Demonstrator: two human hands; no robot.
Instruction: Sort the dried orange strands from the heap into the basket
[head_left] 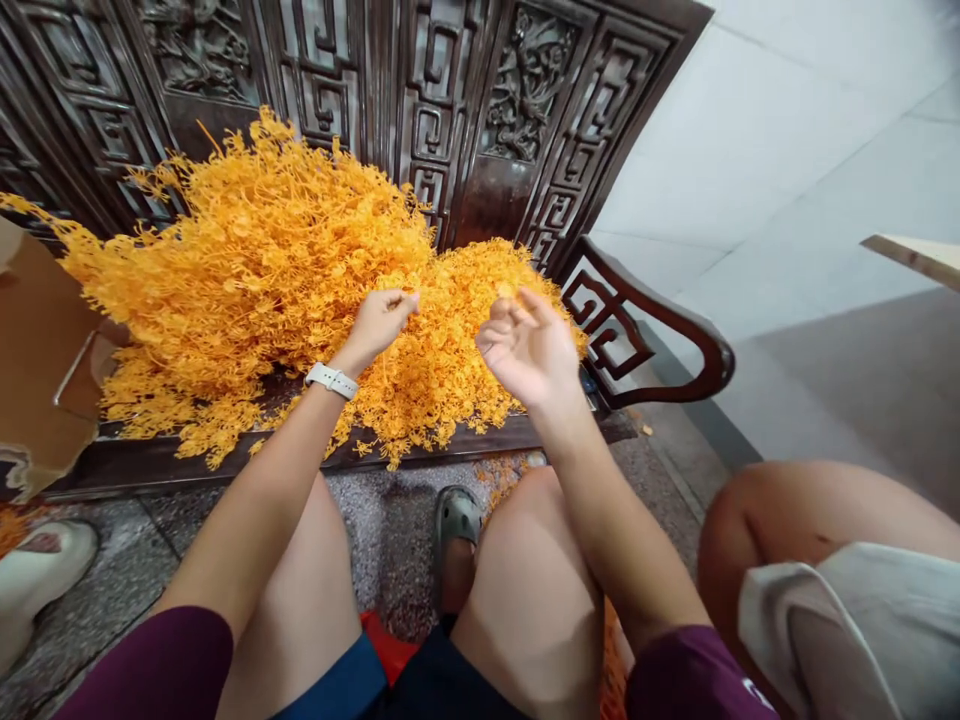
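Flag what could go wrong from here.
1. Orange artificial foliage overhangs the front edge of the carved wooden bench; sprigs could slip to the floor, where orange scraps already lie.
2. The pale wristwatch above the left hand sits close to the pile and might snag.

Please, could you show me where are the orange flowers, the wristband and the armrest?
Orange flowers (262, 265): head view, on the larger heap's middle.
Wristband (332, 380): head view, on the pale strap.
Armrest (675, 314): head view, on its dark upper rail.
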